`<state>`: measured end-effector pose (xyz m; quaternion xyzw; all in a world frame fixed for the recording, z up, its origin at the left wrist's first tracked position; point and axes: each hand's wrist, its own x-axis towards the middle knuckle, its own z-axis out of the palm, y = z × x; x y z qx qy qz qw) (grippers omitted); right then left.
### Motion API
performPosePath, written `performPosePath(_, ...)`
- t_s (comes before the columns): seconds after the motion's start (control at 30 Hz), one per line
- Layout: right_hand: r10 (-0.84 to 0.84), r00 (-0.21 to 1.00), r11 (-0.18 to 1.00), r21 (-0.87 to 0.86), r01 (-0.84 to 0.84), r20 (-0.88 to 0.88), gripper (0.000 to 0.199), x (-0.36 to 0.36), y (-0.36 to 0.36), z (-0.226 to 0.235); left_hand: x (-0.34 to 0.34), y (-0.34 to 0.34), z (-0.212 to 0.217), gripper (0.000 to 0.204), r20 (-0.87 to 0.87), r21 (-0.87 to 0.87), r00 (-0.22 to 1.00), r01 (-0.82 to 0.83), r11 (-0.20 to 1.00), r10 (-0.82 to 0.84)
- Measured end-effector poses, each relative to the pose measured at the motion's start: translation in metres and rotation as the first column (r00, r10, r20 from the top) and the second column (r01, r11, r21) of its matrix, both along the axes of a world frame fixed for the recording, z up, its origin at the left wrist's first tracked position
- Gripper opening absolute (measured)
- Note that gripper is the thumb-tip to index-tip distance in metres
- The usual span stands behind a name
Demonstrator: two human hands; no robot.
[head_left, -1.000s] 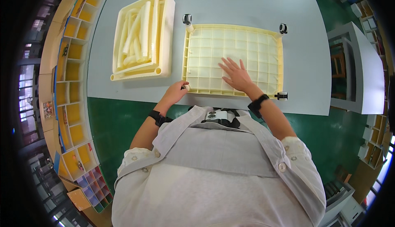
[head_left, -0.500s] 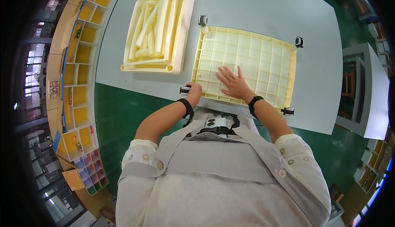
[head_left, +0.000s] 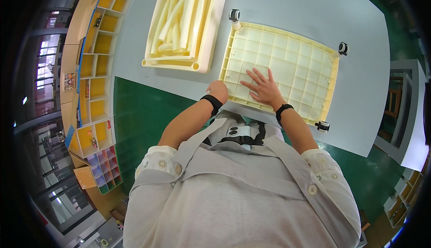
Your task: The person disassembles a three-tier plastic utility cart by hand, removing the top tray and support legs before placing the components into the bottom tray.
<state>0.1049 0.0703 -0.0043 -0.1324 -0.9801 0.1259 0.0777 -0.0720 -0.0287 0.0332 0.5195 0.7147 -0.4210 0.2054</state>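
A cream plastic tray [head_left: 305,87] with a gridded underside lies upside down on the table. Black-and-white caster wheels stand at its corners: a far-left caster [head_left: 234,15], a far-right caster [head_left: 343,48] and a near-right caster [head_left: 322,126]. At the near-left corner my left hand [head_left: 218,90] is closed around the caster there, which it now hides. My right hand [head_left: 265,88] rests on the grid with its fingers spread, left of the tray's middle.
Beyond my left hand stands a cream plastic frame or bin [head_left: 211,28] filled with several cream tubes [head_left: 172,21]. The grey table [head_left: 359,90] has its near edge by my waist. Shelves with yellow backs [head_left: 101,64] line the left side, above a green floor [head_left: 141,108].
My left hand has turned and moved over the near-left caster, which showed beside its fingers before. My right hand stays flat on the grid. The whole view has shifted slightly.
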Motion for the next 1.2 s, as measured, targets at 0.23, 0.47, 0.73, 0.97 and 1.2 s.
performPosePath(0.23, -0.016, 1.0, 1.0, 0.007, 0.016, 0.0, 0.051, 0.001, -0.001, 0.0, -0.014, -0.003, -0.002, 0.015, 0.203, 0.071, 0.978, 0.037, 0.997, -0.051)
performPosePath(0.47, 0.004, 1.0, 1.0, 0.006, -0.004, 0.003, 0.052, -0.003, -0.004, 0.003, 0.004, -0.027, 0.012, 0.01, -0.104, 0.112, 0.97, 0.23, 0.967, -0.219)
performPosePath(0.73, -0.016, 0.999, 1.0, 0.017, 0.016, 0.035, 0.051, -0.001, -0.006, 0.01, -0.131, -0.017, 0.108, 0.021, -0.007, 0.811, 1.0, 0.017, 0.585, -0.019)
performPosePath(0.97, -0.037, 0.998, 0.999, 0.023, 0.036, 0.048, 0.048, -0.003, -0.014, 0.007, -0.235, -0.044, 0.098, 0.042, 0.114, 0.827, 0.969, 0.031, 0.561, -0.222)
performPosePath(1.2, -0.043, 0.993, 0.999, -0.018, 0.045, 0.106, 0.044, 0.0, -0.011, 0.013, -0.198, 0.041, 0.103, 0.037, 0.231, 0.925, 0.905, -0.09, 0.369, -0.357)
